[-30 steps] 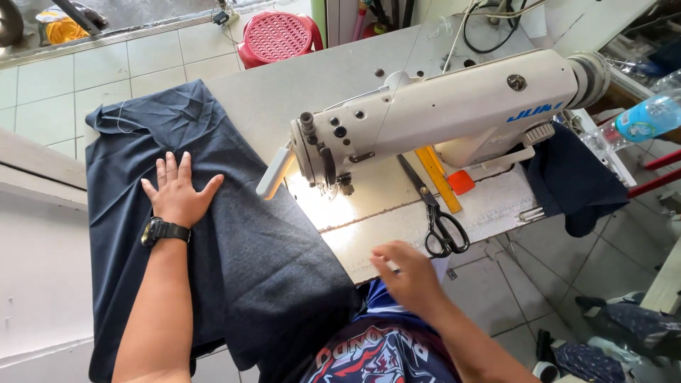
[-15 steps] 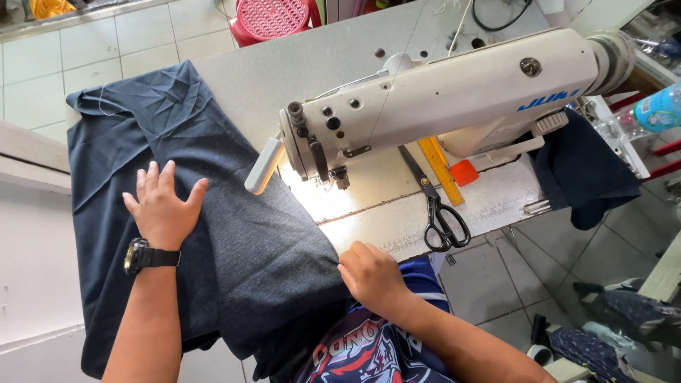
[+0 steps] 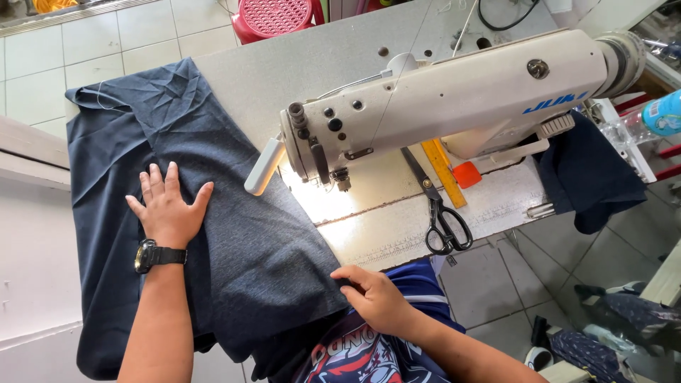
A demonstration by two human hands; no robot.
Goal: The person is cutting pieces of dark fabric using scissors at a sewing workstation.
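While my left hand (image 3: 169,209) lies flat and released, fingers spread, on the dark blue-grey fabric (image 3: 213,234), my right hand (image 3: 376,298) is closed on the near edge of that same cloth, pinching it just off the front edge of the sewing table (image 3: 312,64). The fabric covers the table's left end, creased near the far left corner, and hangs over both the left edge and the front edge toward my lap. I wear a black wristwatch (image 3: 157,255) on the left wrist.

The white industrial sewing machine (image 3: 454,99) stands along the right half of the table, its needle end just beside the cloth's right border, with its lamp lighting the bare tabletop beneath the needle. To the right of the needle, black-handled scissors (image 3: 440,209) lie on the table with their handles toward the front edge. Just beside them a yellow ruler (image 3: 443,172) lies partly under the machine, and a small orange piece (image 3: 467,174) rests at its right side. Another dark cloth (image 3: 589,177) droops over the table's right end. A pink plastic stool (image 3: 275,15) stands on the tiled floor beyond the far edge, and a blue-capped bottle (image 3: 663,113) shows past the right end.
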